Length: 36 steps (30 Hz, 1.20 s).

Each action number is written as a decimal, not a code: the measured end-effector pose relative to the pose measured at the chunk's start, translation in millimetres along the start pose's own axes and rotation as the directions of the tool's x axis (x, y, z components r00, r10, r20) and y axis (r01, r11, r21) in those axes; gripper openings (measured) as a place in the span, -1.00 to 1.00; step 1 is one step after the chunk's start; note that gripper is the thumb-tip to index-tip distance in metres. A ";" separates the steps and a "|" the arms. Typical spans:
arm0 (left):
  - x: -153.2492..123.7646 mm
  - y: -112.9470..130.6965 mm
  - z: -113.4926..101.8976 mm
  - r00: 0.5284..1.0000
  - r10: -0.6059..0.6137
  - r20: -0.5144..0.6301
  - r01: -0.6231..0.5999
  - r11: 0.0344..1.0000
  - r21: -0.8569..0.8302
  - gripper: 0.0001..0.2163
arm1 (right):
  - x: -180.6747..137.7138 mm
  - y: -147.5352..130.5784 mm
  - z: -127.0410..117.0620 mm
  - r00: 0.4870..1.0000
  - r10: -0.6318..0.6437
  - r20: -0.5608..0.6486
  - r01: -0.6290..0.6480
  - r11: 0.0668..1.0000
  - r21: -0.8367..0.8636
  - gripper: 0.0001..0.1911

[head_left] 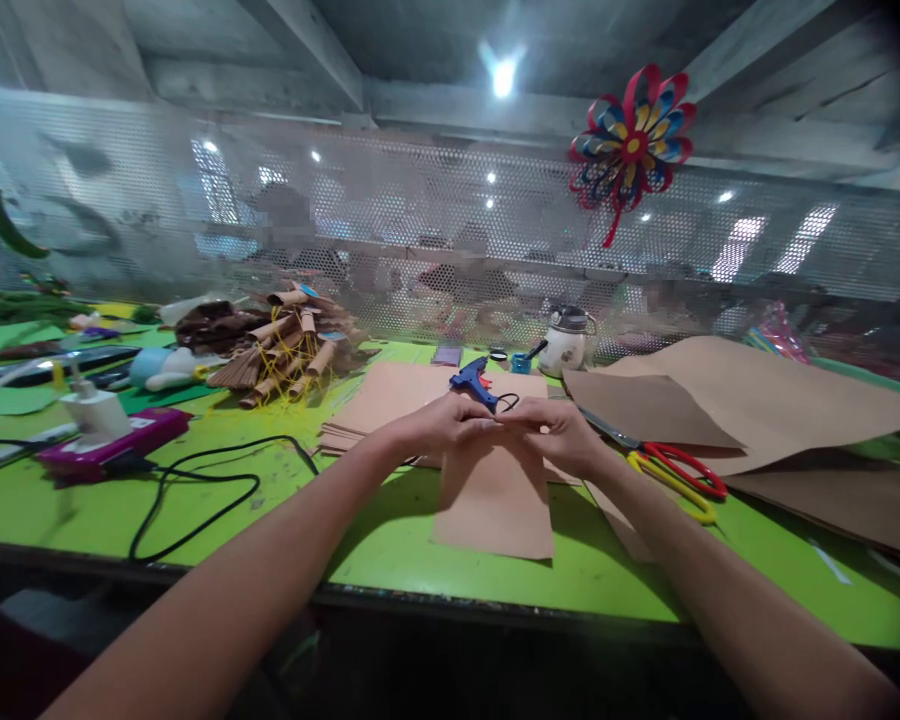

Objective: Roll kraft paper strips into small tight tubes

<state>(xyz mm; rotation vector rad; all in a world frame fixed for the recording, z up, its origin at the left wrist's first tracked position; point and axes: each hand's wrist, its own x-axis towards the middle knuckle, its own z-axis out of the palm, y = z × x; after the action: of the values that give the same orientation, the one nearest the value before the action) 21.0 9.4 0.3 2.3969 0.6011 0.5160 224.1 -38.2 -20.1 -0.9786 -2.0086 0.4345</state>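
Observation:
Both my hands meet over a sheet of brown kraft paper (493, 500) that lies near the table's front edge. The fingers of my left hand (450, 420) pinch the sheet's far edge. Close beside it, touching or nearly so, my right hand (559, 432) pinches the same edge, with thumb and fingers together. Just beyond the fingers a blue glue gun (474, 380) with an orange trigger rests on a stack of brown paper (386, 393). Red and yellow handled scissors (675, 478) lie right of my right hand, their blades partly under paper.
The green table (390, 560) holds a purple power strip (112, 445) with a black cord, and a bundle of rolled paper tubes (289, 350) at left. A white jar (568, 342) stands at the back. Large brown sheets (757, 390) cover the right. Behind is a perforated metal screen (420, 200).

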 end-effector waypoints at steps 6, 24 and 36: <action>0.7 -3.0 0.9 0.999 -0.001 -0.040 0.001 1.000 0.006 -0.67 | 2.6 -7.3 -16.2 0.975 0.146 0.169 -0.176 0.968 0.178 -0.61; 0.3 -2.6 12.2 0.986 0.125 -0.112 -0.045 0.842 0.538 -0.79 | 2.6 5.5 -9.7 0.945 0.261 0.197 -0.290 0.947 0.139 -0.65; -2.7 2.2 17.2 0.979 0.179 -0.094 -0.099 0.829 0.550 -0.81 | 2.0 6.5 -18.9 0.920 0.206 0.334 -0.251 0.963 0.098 -0.59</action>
<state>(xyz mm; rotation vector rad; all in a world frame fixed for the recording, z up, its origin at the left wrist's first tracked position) 27.9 -1.5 -11.6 2.9829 0.7121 0.6523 241.8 -33.5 -11.8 -1.1164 -2.1197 0.9022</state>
